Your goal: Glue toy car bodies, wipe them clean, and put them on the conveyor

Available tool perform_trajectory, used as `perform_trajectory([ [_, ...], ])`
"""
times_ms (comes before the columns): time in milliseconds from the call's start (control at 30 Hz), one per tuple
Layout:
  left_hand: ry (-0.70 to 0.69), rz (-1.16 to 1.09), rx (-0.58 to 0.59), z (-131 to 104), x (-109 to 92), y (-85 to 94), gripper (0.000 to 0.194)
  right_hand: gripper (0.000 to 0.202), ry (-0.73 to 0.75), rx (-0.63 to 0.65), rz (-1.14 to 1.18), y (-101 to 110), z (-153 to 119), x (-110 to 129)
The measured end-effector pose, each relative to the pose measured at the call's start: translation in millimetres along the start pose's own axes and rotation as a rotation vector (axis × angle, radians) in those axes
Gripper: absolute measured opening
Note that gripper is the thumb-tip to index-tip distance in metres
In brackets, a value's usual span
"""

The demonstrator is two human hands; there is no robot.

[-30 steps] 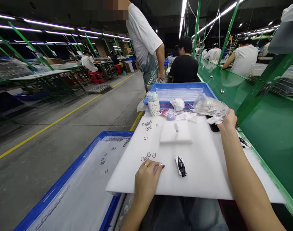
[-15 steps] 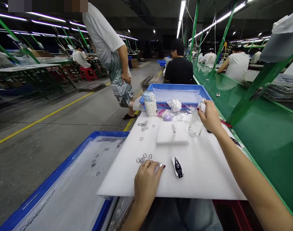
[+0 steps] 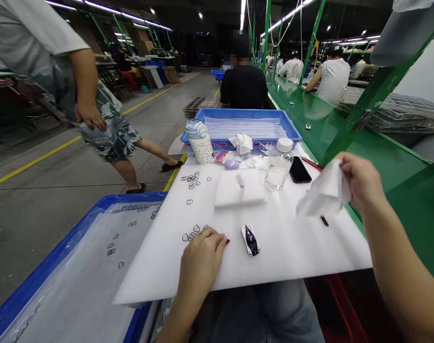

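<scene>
White cloth (image 3: 324, 190) hangs over the right part of the foam worktop (image 3: 281, 257), its upper corner pinched in the grip of the right hand (image 3: 361, 181); whether its blurred lower edge touches down, I cannot tell. At the worktop's far end sits a blue tray (image 3: 241, 113) of pale sheets. Nearer lies a foam block (image 3: 229, 195), with a clear bottle (image 3: 277, 166), white-capped and upright, just right of it. A black phone (image 3: 300, 170) lies beside the bottle. Between the hands, nearer the left, is a white-and-black toy car (image 3: 251, 240). Dark rings (image 3: 192, 236) cluster just beyond the left hand (image 3: 201, 257), whose grip pinches a small shiny piece (image 3: 225, 237), too small to identify.
</scene>
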State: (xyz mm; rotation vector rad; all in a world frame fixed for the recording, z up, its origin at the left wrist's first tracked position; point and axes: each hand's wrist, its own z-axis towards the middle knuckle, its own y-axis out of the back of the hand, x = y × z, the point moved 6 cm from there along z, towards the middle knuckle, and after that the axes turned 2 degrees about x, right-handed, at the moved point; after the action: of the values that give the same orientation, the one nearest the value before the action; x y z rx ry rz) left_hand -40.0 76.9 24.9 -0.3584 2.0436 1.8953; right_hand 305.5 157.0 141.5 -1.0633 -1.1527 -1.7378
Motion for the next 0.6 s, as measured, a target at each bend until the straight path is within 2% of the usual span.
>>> perform_trajectory([
  [100,0.014,-0.025,0.003,-1,3,-0.6,0.026,0.026,-0.102,0.151,-0.135,-5,-32,-47],
  [200,0.021,-0.017,-0.002,0,7,0.4,0.031,0.033,-0.205,0.283,-0.260,0,-58,-79],
  [367,0.054,-0.058,0.059,4,11,2.6,0.033,0.030,-0.247,0.105,-0.066,33,-77,-90],
  [400,0.062,-0.058,0.070,4,12,3.1,0.035,0.033,-0.258,0.131,-0.101,33,-80,-90],
  [533,0.060,-0.018,0.100,6,11,5.4,0.045,0.046,-0.227,0.377,-0.257,13,-93,-92],
  [600,0.055,0.006,0.128,8,11,5.9,0.046,0.043,-0.212,0.354,-0.154,8,-96,-93],
])
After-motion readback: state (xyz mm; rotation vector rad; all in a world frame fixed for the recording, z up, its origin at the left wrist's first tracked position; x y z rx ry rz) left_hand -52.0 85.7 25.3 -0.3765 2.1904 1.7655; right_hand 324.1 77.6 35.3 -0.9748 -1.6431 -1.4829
